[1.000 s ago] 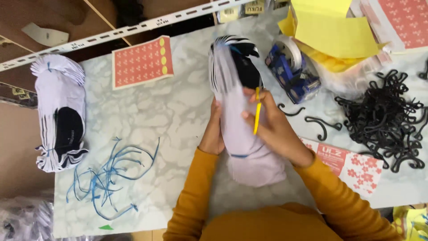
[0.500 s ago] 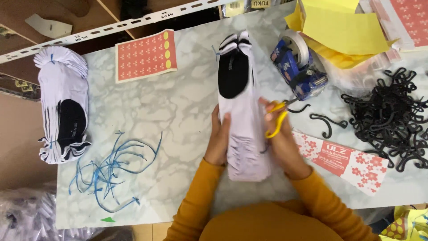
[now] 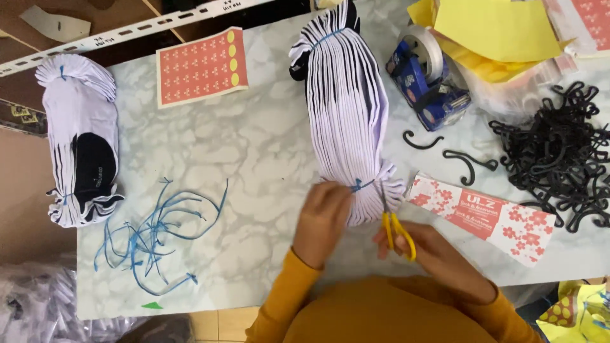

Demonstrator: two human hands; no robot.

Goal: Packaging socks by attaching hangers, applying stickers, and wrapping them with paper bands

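Observation:
A tied bundle of white socks lies lengthwise on the marble-patterned table, bound with blue string near both ends. My left hand pinches the near end of the bundle by the blue string knot. My right hand holds yellow-handled scissors, their blades pointing up at that knot. Both sleeves are mustard orange.
A second sock bundle lies at the left edge. Cut blue strings are scattered front left. Red sticker sheet, blue tape dispenser, yellow paper, black plastic hooks and a red label card surround the work area.
The bundle was turned from flat-side up onto its edge and shifted away from me. Both hands slid down to its near end, and the scissors now point at the string there.

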